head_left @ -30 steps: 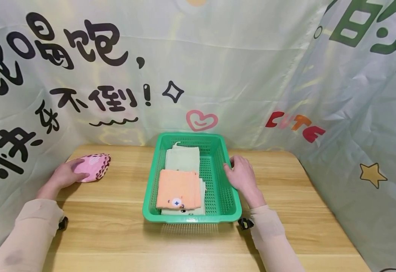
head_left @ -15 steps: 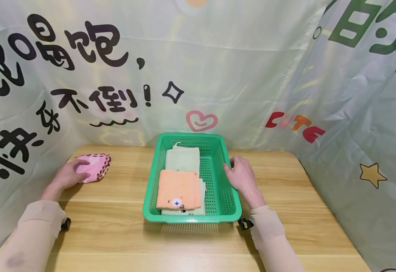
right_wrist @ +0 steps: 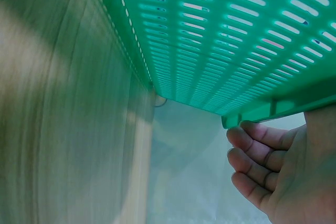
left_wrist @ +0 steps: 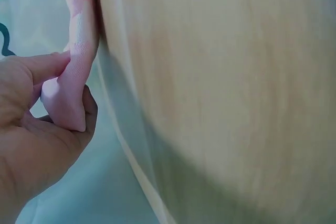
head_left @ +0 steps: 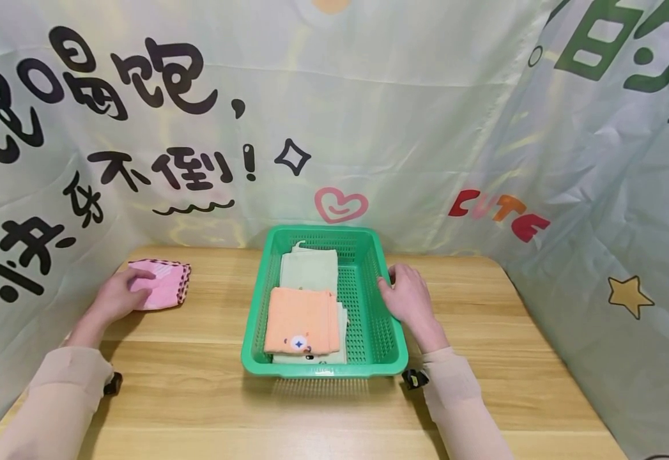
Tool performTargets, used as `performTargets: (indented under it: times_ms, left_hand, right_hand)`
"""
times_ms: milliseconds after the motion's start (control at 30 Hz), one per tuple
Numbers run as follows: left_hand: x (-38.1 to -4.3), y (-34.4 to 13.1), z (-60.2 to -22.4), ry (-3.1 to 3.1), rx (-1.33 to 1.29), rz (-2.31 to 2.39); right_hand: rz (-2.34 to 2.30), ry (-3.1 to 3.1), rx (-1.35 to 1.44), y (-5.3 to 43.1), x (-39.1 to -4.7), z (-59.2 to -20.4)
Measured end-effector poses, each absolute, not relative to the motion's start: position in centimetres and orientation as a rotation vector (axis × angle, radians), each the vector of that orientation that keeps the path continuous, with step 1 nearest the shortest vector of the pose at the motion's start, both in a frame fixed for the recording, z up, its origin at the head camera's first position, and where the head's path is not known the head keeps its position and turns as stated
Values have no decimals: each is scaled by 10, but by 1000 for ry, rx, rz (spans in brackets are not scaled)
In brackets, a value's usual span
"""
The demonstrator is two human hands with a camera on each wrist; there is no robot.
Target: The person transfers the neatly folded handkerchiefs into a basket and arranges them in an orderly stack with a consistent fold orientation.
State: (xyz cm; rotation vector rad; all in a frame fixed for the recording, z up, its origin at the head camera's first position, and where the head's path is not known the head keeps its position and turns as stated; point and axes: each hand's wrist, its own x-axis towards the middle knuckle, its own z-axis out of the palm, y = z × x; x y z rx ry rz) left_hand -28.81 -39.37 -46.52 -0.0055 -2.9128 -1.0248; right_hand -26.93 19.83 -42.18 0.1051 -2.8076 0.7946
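At the table's left side my left hand (head_left: 118,295) pinches a folded pink towel (head_left: 164,287) with a dark checked edge. In the left wrist view, the thumb and fingers hold the corner of the pink towel (left_wrist: 73,87). My right hand (head_left: 407,295) grips the right rim of a green plastic basket (head_left: 393,319), thumb over the rim. Curled fingers (right_wrist: 257,156) show under that rim in the right wrist view. Inside the basket, a folded orange towel (head_left: 301,316) with a small face lies over part of the pale green towels (head_left: 309,268).
The basket stands on a wooden table (head_left: 196,396), towards its back. A printed cloth backdrop (head_left: 397,128) rises behind and along both sides. The right half of the basket shows bare perforated floor (head_left: 356,338).
My left hand has shifted slightly to the right with the pink towel, which shows a little more of its face. The right hand and the basket keep their place.
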Motion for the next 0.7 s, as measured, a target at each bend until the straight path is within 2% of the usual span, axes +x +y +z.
performTargets:
  times_ms: [500, 700]
  left_hand:
    - [-281, -368, -448, -2752, -147, -1048]
    - [-276, -354, -439, -2718, -122, -1082]
  right_hand:
    - [792, -2805, 109, 199, -269, -422]
    - [795, -2805, 106, 199, -270, -422]
